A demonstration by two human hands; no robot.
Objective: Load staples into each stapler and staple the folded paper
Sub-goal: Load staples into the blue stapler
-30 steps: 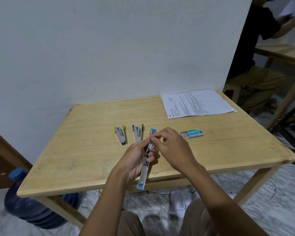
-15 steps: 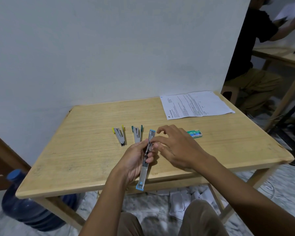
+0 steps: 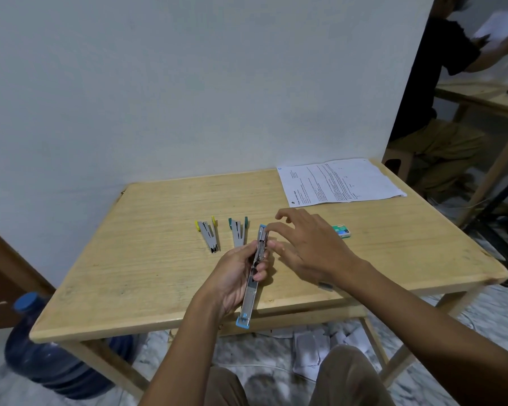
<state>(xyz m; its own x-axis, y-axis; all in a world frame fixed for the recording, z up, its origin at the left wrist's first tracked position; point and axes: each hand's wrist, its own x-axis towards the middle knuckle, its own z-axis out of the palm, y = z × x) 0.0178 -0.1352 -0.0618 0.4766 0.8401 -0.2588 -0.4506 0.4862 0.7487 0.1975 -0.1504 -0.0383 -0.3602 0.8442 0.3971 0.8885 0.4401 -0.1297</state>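
My left hand (image 3: 232,276) grips a blue-tipped stapler (image 3: 250,294), opened out flat and long, above the table's front edge. My right hand (image 3: 311,247) hovers just right of it with fingers spread; its index fingertip and thumb touch the stapler's far end. A yellow-tipped stapler (image 3: 208,234) and a green-tipped stapler (image 3: 238,231) lie side by side on the table, slightly open. The green staple box (image 3: 341,230) sits behind my right hand, partly hidden. A printed paper sheet (image 3: 338,183) lies at the back right corner.
The wooden table (image 3: 159,259) stands against a white wall. A blue water bottle (image 3: 50,356) stands on the floor at the left. Another person (image 3: 440,83) sits at a second table to the right. Papers litter the floor underneath.
My right hand's fingers have spread out and its wrist has swung right, covering more of the staple box. The left hand keeps holding the blue stapler in the same place.
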